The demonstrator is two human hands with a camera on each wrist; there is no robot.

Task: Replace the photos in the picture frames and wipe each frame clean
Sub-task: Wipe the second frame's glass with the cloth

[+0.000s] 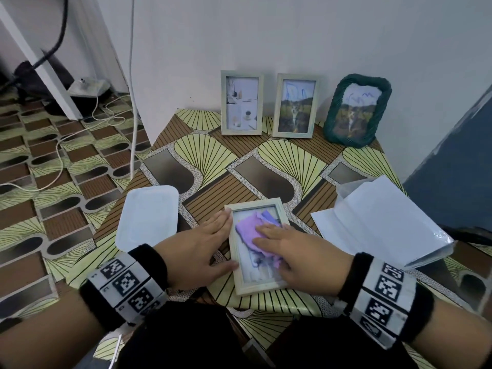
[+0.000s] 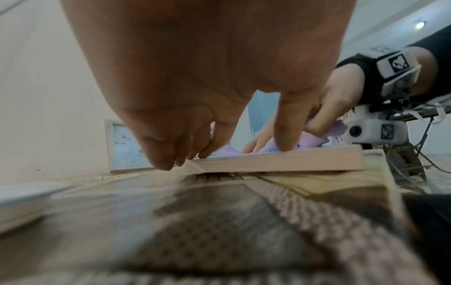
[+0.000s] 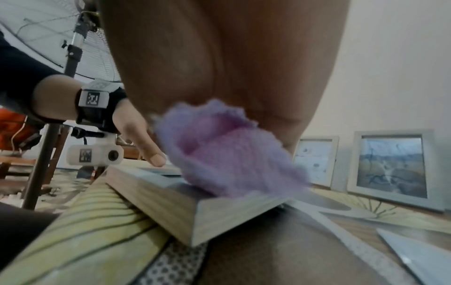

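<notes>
A pale wooden picture frame (image 1: 241, 284) lies flat, glass up, near the table's front edge. A bunched purple cloth (image 1: 246, 229) sits on its glass. My right hand (image 1: 282, 242) presses the cloth down with straight fingers; in the right wrist view the cloth (image 3: 227, 150) bulges under my palm above the frame's corner (image 3: 185, 217). My left hand (image 1: 202, 241) rests with straight fingers along the frame's left edge, thumb on the lower left rim. In the left wrist view my fingertips (image 2: 168, 164) touch the frame's side (image 2: 280, 161).
Three frames lean on the wall at the back: two pale ones (image 1: 241, 105) (image 1: 295, 105) and a green woven one (image 1: 356, 110). A white lid (image 1: 147, 217) lies left, a clear photo album (image 1: 380, 222) right. Cables (image 1: 57, 155) trail over the floor left.
</notes>
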